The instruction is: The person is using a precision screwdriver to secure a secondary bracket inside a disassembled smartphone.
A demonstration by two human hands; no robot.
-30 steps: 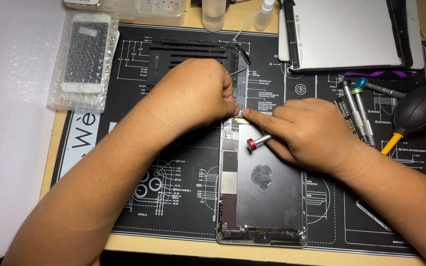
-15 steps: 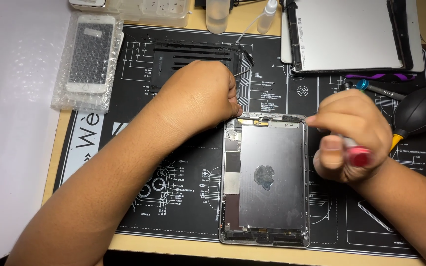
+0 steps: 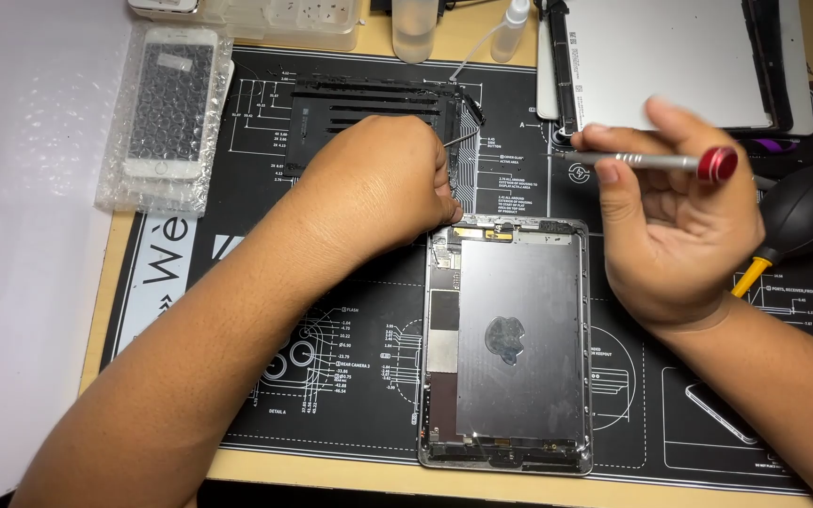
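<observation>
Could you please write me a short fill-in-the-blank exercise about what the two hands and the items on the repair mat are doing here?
1. The right hand holds a screwdriver whose end cap is ____.
2. The left hand rests at the ____ left corner of the opened tablet.
3. The phone at the mat's left lies on ____ wrap.
4. The screwdriver is held ____ the tablet, not touching it.

Missing words: red; top; bubble; above

Matt grey metal tablet shell (image 3: 519, 329) lies on a smooth black rubbery mat (image 3: 350, 376); screwdriver (image 3: 661, 162) shaft is shiny metal.
</observation>
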